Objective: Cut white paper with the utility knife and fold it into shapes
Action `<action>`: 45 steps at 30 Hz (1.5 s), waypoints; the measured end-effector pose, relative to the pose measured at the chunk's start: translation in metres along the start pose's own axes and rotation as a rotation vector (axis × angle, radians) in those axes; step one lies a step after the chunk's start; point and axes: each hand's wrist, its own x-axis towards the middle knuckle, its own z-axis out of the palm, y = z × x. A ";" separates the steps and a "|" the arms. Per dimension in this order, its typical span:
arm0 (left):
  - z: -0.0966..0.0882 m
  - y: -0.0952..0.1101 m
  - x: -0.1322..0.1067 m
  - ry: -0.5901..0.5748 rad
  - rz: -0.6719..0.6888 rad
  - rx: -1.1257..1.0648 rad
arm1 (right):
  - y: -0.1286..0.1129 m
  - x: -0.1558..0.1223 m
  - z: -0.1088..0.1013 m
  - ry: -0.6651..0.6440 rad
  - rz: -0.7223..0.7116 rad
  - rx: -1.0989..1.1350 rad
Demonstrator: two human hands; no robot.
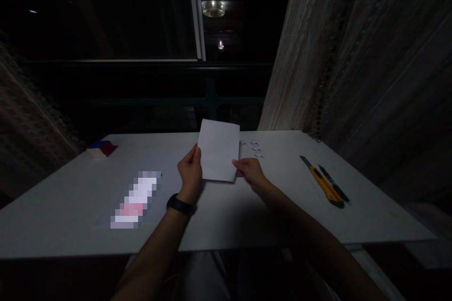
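Observation:
A white sheet of paper (219,151) is held up above the table, tilted toward me. My left hand (189,169) pinches its left edge, thumb in front; a dark band circles that wrist. My right hand (250,170) is closed on the lower right edge, its thumb on the front face. The fingers behind the sheet are hidden. Just past the paper's right side lie several small white pieces with dark marks (259,155), partly covered by the sheet.
On the white table (70,197), a yellow utility knife (323,183) with its blade out and a black pen (332,183) lie at the right. A blurred bright rectangle (137,195) is at the left, a blue, red and white block (101,148) behind it. Curtains (289,56) hang by the dark window.

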 end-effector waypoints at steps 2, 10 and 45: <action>0.001 0.001 0.000 -0.006 -0.017 -0.007 | 0.002 0.003 0.000 0.034 -0.047 -0.047; 0.000 -0.009 0.004 -0.049 -0.114 -0.038 | 0.009 0.013 -0.013 0.091 -0.237 -0.391; -0.009 0.018 -0.001 -0.494 -0.796 -0.681 | -0.014 0.005 -0.026 -0.199 -0.050 -0.165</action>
